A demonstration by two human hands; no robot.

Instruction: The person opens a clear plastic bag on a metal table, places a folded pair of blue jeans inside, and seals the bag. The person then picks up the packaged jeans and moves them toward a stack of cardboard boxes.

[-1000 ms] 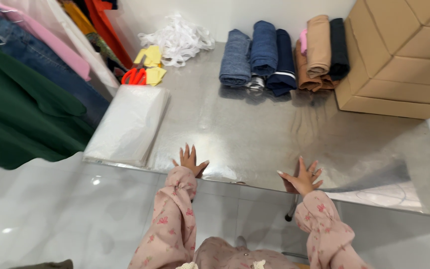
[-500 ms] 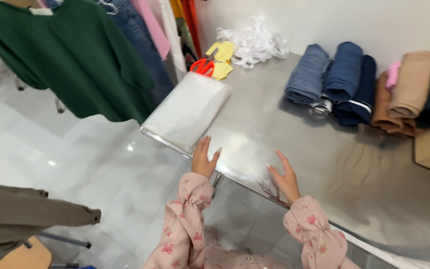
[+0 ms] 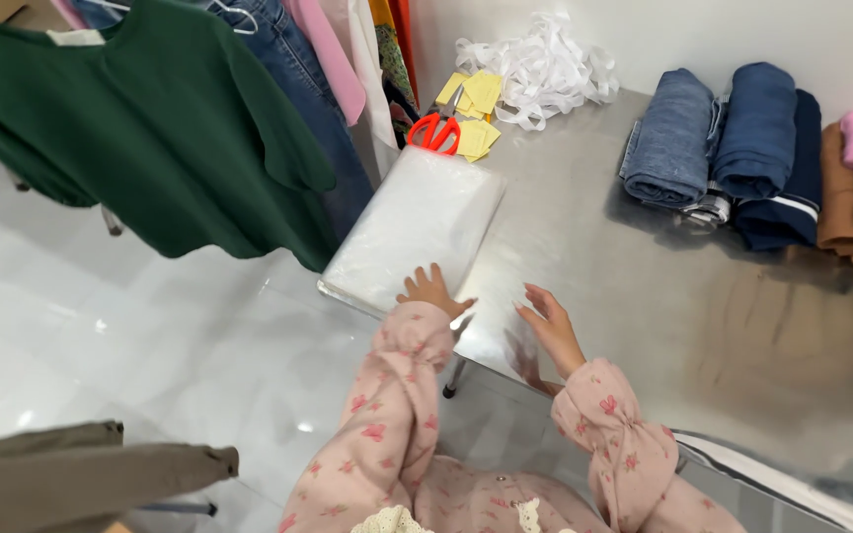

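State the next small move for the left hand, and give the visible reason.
Probably lift the top bag off the stack of clear bags: the left hand rests open on its near edge, with no grip yet, while the right hand hovers open over the bare steel table.

**Hands at the table edge**

The left hand (image 3: 433,290) is laid on the near end of a stack of clear plastic bags (image 3: 417,223). The right hand (image 3: 551,324) is held open just above the steel table (image 3: 644,296). Red-handled scissors (image 3: 436,131) are seen beyond.
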